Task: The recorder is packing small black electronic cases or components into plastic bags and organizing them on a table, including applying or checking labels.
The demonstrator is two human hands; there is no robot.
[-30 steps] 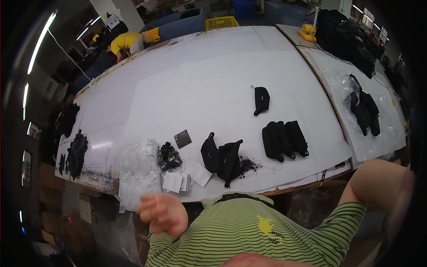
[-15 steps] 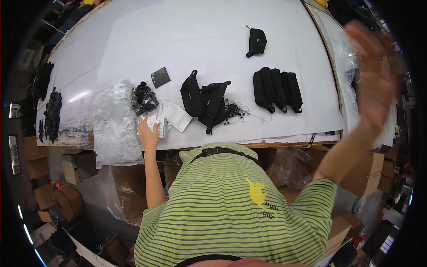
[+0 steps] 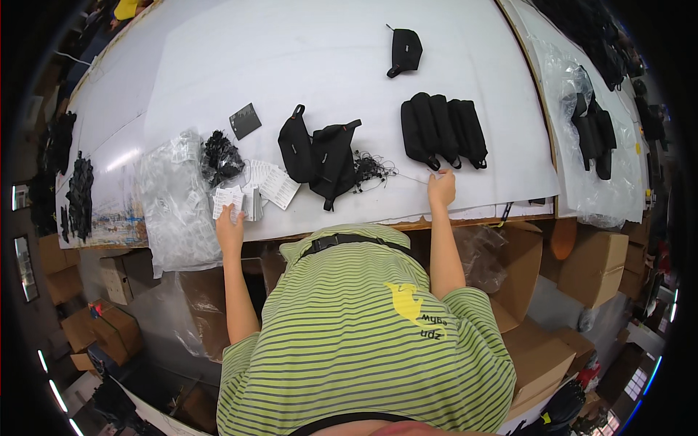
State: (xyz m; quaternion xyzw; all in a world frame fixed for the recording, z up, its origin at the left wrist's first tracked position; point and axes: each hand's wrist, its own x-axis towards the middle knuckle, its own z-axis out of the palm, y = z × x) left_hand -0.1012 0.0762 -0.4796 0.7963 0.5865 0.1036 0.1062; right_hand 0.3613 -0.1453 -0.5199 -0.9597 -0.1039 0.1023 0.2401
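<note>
Along the near edge of the white desk (image 3: 327,65), the left hand (image 3: 230,227) pinches a white printed card (image 3: 227,197) between thumb and fingers, beside a stack of cards (image 3: 252,206). The right hand (image 3: 440,189) is at the near end of a row of black pouches (image 3: 422,127) — I cannot tell whether its grip is closed on a strap loop or on the thin thread there. Two overlapping pouches (image 3: 336,161) lie between the hands, next to a tangle of black cords (image 3: 371,168); their insides are hidden. Past the left hand, a small clear bag (image 3: 234,173) holds bunched black pieces (image 3: 218,150) — the large clear bag (image 3: 174,207) beside it has whitish contents, too blurred to name. Cardboard boxes (image 3: 592,269) stand below.
</note>
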